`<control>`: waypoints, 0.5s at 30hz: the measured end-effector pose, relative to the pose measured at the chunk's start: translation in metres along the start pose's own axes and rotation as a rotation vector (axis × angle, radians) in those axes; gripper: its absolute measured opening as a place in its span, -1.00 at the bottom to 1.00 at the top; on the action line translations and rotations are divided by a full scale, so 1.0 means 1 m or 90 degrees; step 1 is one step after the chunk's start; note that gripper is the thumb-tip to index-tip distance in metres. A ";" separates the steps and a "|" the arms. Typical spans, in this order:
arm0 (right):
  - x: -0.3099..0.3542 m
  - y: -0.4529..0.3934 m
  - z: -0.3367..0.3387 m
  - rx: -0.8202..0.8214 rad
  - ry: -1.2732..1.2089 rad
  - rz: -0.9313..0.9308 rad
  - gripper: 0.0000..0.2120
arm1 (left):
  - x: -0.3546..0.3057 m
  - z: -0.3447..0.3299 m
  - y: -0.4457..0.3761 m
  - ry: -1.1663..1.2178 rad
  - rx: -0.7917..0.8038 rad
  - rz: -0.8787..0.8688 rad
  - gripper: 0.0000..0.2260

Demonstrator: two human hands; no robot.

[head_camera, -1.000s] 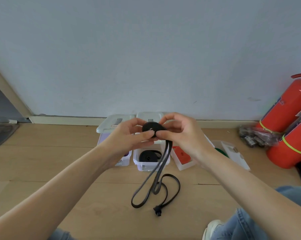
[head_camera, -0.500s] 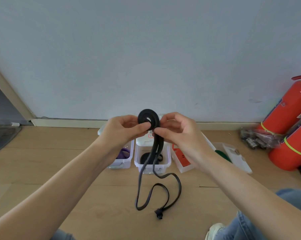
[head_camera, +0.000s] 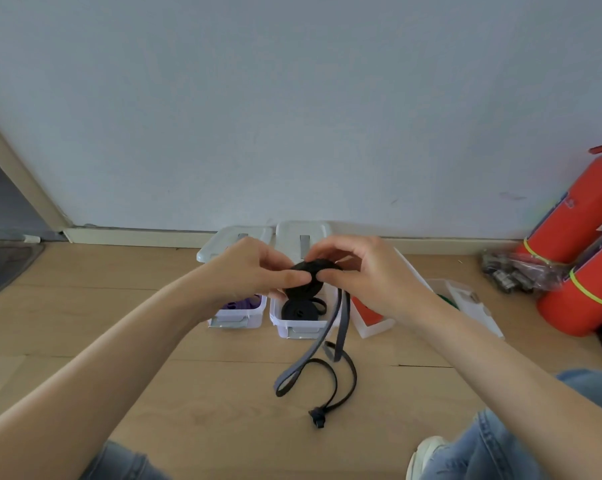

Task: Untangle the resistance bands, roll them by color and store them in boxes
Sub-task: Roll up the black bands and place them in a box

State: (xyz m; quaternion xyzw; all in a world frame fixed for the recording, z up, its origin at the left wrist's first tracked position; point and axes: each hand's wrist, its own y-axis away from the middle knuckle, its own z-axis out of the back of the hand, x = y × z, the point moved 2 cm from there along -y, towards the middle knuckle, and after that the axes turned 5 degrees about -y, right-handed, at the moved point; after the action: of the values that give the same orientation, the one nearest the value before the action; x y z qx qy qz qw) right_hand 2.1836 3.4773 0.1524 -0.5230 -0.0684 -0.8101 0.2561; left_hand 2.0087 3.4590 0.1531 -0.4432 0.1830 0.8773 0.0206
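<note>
Left hand [head_camera: 254, 271]: thumb and fingers pinch the left edge of the black roll [head_camera: 306, 280].
Right hand [head_camera: 368, 271]: fingers curled, pinching the roll's right edge.
Black roll: held above the middle box [head_camera: 301, 327] — its loose tail [head_camera: 341, 327] hangs to the wooden floor [head_camera: 188, 393], ending in a knot.
Middle box: holds one rolled black band [head_camera: 299, 310].
Left box [head_camera: 235, 318]: purple band [head_camera: 244, 302] inside.

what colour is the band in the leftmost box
Purple band, seen in the head view inside the leftmost box.
</note>
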 end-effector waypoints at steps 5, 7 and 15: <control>-0.005 -0.003 0.005 0.011 -0.109 -0.036 -0.75 | -0.002 -0.002 0.000 0.018 -0.049 -0.043 -0.92; -0.009 -0.003 0.008 -0.017 -0.228 -0.071 -0.76 | -0.004 0.002 -0.001 0.082 -0.110 -0.061 -0.93; -0.016 -0.003 -0.001 -0.100 -0.327 -0.102 -0.81 | -0.002 -0.006 -0.005 0.271 -0.136 -0.007 -0.82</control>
State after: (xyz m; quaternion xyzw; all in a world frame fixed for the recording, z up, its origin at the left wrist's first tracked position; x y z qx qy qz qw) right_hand 2.1862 3.4852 0.1384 -0.7224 -0.1093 -0.6714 0.1241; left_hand 2.0157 3.4618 0.1494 -0.6187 0.0869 0.7784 -0.0606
